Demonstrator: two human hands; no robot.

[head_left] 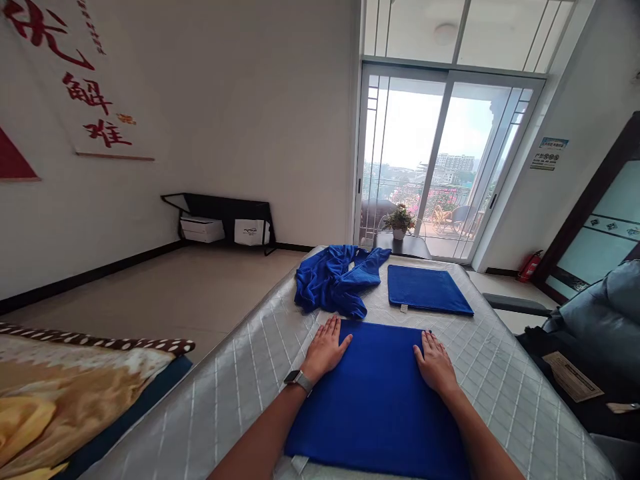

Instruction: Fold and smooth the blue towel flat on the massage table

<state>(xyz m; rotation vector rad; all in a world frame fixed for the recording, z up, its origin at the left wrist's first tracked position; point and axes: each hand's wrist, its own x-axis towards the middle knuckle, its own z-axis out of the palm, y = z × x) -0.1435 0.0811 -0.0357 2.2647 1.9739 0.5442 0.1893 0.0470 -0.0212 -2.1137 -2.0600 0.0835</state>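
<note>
A blue towel [377, 400] lies spread flat on the silver quilted mattress [240, 387] right in front of me. My left hand [326, 347] rests palm down, fingers stretched out, on the towel's far left corner; a watch is on that wrist. My right hand [434, 363] lies flat and open on the far right part of the same towel. Beyond them a folded blue towel [427, 289] lies flat, and a crumpled heap of blue towels [336, 279] sits to its left.
A patterned yellow and brown blanket [65, 393] lies at the lower left. A dark armchair [595, 333] stands to the right of the mattress. Behind are a glass balcony door [440, 167], a potted plant [399, 220], a black bench [223, 213] with white boxes, and a fire extinguisher [530, 267].
</note>
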